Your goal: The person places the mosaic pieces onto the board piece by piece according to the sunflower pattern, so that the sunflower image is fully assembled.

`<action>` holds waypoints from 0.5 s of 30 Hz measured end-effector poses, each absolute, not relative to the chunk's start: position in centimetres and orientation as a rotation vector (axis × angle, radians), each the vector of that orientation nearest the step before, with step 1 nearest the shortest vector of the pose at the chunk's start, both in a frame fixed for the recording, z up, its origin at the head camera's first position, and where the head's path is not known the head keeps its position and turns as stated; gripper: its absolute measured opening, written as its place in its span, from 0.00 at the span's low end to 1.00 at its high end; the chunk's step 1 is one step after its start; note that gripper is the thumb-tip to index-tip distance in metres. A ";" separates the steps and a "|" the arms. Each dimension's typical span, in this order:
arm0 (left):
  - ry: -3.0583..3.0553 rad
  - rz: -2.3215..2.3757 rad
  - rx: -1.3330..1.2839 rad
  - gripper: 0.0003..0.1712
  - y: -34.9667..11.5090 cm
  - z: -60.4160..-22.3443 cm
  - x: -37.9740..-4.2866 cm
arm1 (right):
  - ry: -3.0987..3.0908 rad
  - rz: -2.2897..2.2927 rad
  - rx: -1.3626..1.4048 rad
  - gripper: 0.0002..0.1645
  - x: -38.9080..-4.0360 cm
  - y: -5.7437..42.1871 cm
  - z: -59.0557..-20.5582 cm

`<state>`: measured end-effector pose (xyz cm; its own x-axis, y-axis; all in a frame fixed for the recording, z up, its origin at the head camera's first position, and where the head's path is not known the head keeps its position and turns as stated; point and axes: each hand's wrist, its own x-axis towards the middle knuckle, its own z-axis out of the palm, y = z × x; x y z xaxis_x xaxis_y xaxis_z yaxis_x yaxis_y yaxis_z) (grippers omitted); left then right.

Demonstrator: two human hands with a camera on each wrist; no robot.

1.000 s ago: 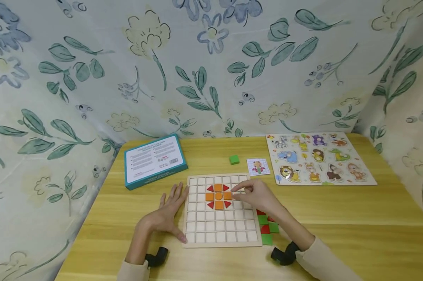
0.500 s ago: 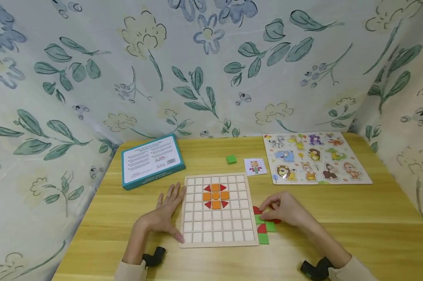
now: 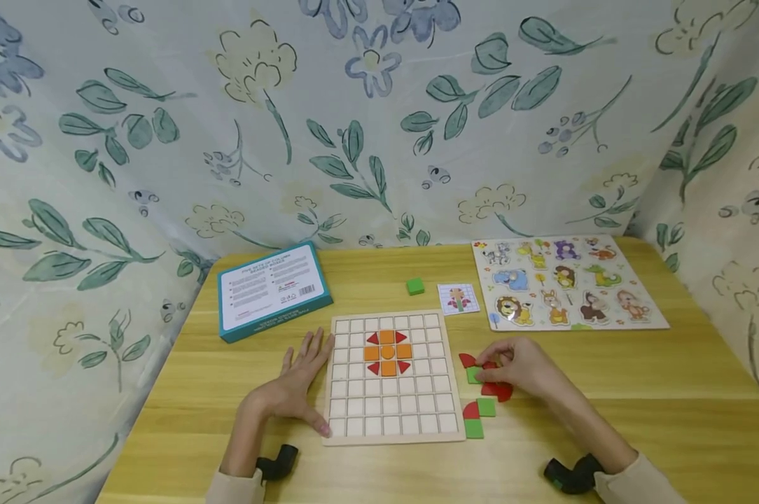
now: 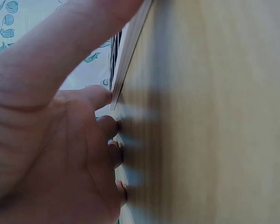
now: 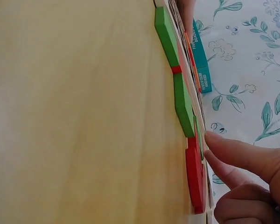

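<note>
A wooden grid board [image 3: 386, 441] lies flat, with several orange squares, an orange round piece [image 3: 388, 352] and red triangles in its upper middle. My left hand [image 3: 294, 388] is spread along its left side, index finger and thumb touching the edge; in the left wrist view this hand [image 4: 60, 154] rests against the tabletop. Right of the board my right hand [image 3: 524, 367] pinches a green square tile [image 3: 472, 376] between thumb and index finger. Red rounded pieces [image 3: 497, 390] lie close around these fingers, partly hidden. In the right wrist view both fingertips are at the green tile [image 5: 199, 137].
Nearer me lie two green squares [image 3: 473, 428] and a red quarter-round piece [image 3: 470, 410]. Behind the board are a lone green block [image 3: 415, 286] and a pattern card [image 3: 458, 299]. A teal-edged box [image 3: 275, 290] stands back left, an animal puzzle [image 3: 571, 283] back right.
My right hand has gone from the orange pieces on the board to the loose tiles, then slightly away from me, shifting a green square and red pieces along. The left hand stays put.
</note>
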<state>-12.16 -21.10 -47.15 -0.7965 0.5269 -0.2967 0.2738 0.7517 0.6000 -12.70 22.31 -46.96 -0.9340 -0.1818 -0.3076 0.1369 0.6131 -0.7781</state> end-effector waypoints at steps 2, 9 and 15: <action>2.494 0.755 0.603 0.91 -21.1 -47.2 -12.1 | 2.468 -1.240 -0.036 0.12 -12.7 22.3 -46.9; 2.497 0.752 0.598 0.91 -21.1 -47.3 -12.1 | 2.491 -1.222 -0.064 0.13 -12.7 22.1 -47.0; 2.496 0.745 0.595 0.91 -21.2 -47.4 -12.2 | 2.508 -1.218 -0.067 0.15 -12.6 22.0 -46.9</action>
